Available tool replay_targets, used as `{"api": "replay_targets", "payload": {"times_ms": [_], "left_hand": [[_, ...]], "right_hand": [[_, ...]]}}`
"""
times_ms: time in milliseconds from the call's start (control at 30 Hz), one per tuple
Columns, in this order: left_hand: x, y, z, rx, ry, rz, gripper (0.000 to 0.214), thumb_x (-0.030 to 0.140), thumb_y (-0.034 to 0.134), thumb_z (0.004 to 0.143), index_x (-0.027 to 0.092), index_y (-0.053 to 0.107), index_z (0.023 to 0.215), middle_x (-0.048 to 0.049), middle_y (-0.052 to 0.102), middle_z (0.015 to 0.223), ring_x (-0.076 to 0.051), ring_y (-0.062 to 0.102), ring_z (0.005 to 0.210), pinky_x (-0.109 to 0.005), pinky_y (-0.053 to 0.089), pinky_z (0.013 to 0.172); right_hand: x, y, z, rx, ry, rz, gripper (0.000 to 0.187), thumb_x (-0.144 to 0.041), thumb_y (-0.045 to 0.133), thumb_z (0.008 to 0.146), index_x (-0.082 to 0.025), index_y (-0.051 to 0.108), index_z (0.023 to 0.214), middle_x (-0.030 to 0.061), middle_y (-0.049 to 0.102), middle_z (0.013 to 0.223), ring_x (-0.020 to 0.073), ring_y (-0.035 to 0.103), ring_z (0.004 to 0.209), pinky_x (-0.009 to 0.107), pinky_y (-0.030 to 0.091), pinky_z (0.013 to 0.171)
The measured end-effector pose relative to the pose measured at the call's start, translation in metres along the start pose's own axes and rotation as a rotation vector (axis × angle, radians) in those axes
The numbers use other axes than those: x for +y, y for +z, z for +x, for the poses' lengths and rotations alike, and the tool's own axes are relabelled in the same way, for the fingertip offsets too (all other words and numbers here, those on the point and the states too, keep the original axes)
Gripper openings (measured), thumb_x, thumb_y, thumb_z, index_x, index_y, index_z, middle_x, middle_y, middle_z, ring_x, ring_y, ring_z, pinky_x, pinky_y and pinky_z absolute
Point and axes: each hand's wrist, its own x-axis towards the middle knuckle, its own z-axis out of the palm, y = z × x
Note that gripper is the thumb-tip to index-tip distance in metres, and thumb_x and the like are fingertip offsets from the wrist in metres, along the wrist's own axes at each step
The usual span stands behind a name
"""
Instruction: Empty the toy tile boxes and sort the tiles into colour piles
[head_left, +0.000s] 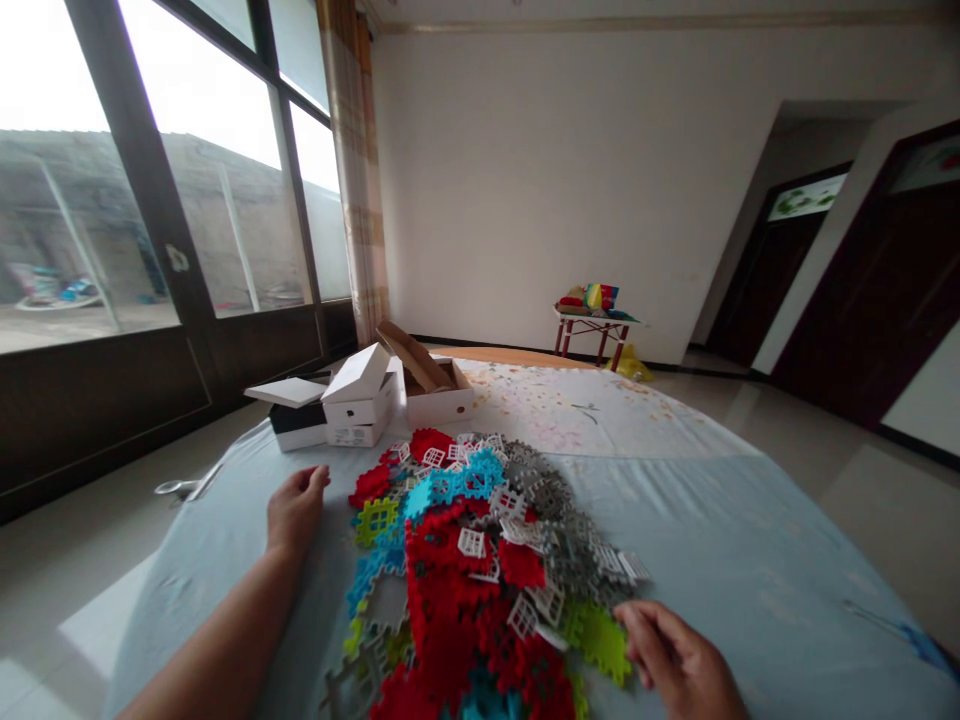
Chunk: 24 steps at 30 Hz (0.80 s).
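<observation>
A heap of interlocking plastic building panels [450, 630] with toothed edges lies in front of me, mostly red, blue, grey and lime green. My left hand [296, 508] rests on the cloth left of the heap, fingers curled and nothing visible in them. At the heap's right edge, my right hand [671, 655] has its fingers closed at the corner of a lime green panel [602, 640], which still lies against the other pieces. Small white window frames [472, 543] are scattered over the heap. Grey panels [574, 550] cover its right side.
White boxes [360, 410] stand behind the heap at the left, beside an open box [439, 405] with a brown inside. A pale blue cloth [720, 540] covers the round table. Something blue [926, 645] lies at its right edge. A small table [596, 318] stands by the wall.
</observation>
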Motion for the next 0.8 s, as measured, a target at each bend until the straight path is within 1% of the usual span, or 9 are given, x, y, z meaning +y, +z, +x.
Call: {"api": "replay_targets", "payload": {"times_ms": [100, 233, 333, 433, 533, 633, 700, 800], "left_hand": [[0.004, -0.005, -0.022, -0.042, 0.007, -0.047, 0.05, 0.053, 0.044, 0.068, 0.013, 0.061, 0.091, -0.0097, 0.067, 0.076, -0.023, 0.062, 0.073, -0.032, 0.047, 0.066], [0.012, -0.011, -0.044, -0.085, 0.024, -0.046, 0.048, 0.053, 0.045, 0.067, 0.014, 0.062, 0.089, -0.0083, 0.067, 0.071, -0.023, 0.062, 0.071, -0.032, 0.047, 0.065], [0.015, -0.013, -0.051, -0.09, 0.03, -0.021, 0.049, 0.053, 0.045, 0.066, 0.014, 0.062, 0.089, -0.0092, 0.066, 0.071, -0.024, 0.061, 0.071, -0.034, 0.046, 0.067], [0.018, -0.012, -0.052, -0.095, 0.05, 0.008, 0.048, 0.052, 0.046, 0.064, 0.015, 0.062, 0.09, -0.0107, 0.067, 0.081, -0.026, 0.06, 0.078, -0.036, 0.046, 0.073], [0.022, -0.008, -0.05, -0.145, 0.083, 0.021, 0.048, 0.052, 0.049, 0.062, 0.017, 0.064, 0.09, -0.0099, 0.066, 0.092, -0.026, 0.059, 0.086, -0.035, 0.045, 0.079], [0.027, -0.001, -0.051, -0.207, 0.094, 0.015, 0.055, 0.056, 0.05, 0.061, 0.016, 0.064, 0.096, -0.0107, 0.065, 0.098, -0.027, 0.058, 0.092, -0.036, 0.044, 0.084], [0.03, 0.006, -0.055, -0.251, 0.1, -0.002, 0.06, 0.058, 0.047, 0.063, 0.014, 0.062, 0.102, -0.0113, 0.065, 0.102, -0.027, 0.058, 0.096, -0.038, 0.042, 0.089], [0.035, 0.016, -0.066, -0.301, 0.118, -0.038, 0.062, 0.06, 0.045, 0.065, 0.015, 0.062, 0.103, -0.0106, 0.063, 0.107, -0.027, 0.055, 0.103, -0.038, 0.039, 0.094]], "right_hand": [[-0.003, -0.01, -0.001, -0.015, -0.025, 0.019, 0.047, -0.06, 0.05, 0.071, -0.015, 0.065, 0.078, 0.0015, 0.056, 0.053, 0.0124, 0.051, 0.045, 0.019, 0.044, 0.047], [-0.005, -0.015, -0.003, -0.001, -0.057, 0.037, 0.046, -0.058, 0.05, 0.072, -0.015, 0.064, 0.079, 0.0018, 0.057, 0.055, 0.0126, 0.052, 0.047, 0.019, 0.045, 0.048], [-0.009, -0.013, -0.005, -0.003, -0.069, 0.05, 0.047, -0.058, 0.049, 0.073, -0.014, 0.064, 0.079, 0.0014, 0.056, 0.054, 0.0123, 0.051, 0.046, 0.02, 0.044, 0.047], [-0.018, -0.015, -0.002, 0.017, -0.098, 0.051, 0.046, -0.057, 0.047, 0.075, -0.014, 0.064, 0.079, 0.0022, 0.057, 0.056, 0.012, 0.051, 0.047, 0.02, 0.044, 0.048], [-0.03, -0.023, 0.014, 0.031, -0.152, -0.001, 0.044, -0.054, 0.047, 0.076, -0.014, 0.063, 0.078, 0.0038, 0.061, 0.06, 0.0128, 0.053, 0.05, 0.02, 0.044, 0.051], [-0.036, -0.031, 0.042, 0.072, -0.232, -0.076, 0.044, -0.054, 0.047, 0.075, -0.014, 0.063, 0.078, 0.0054, 0.063, 0.063, 0.0144, 0.056, 0.054, 0.022, 0.045, 0.054], [-0.033, -0.031, 0.06, 0.125, -0.26, -0.101, 0.046, -0.056, 0.046, 0.075, -0.013, 0.063, 0.08, 0.0076, 0.066, 0.068, 0.0163, 0.059, 0.058, 0.023, 0.046, 0.056], [-0.019, -0.026, 0.078, 0.194, -0.254, -0.122, 0.048, -0.058, 0.044, 0.075, -0.013, 0.063, 0.079, 0.0104, 0.067, 0.073, 0.0188, 0.061, 0.063, 0.025, 0.047, 0.058]]}}
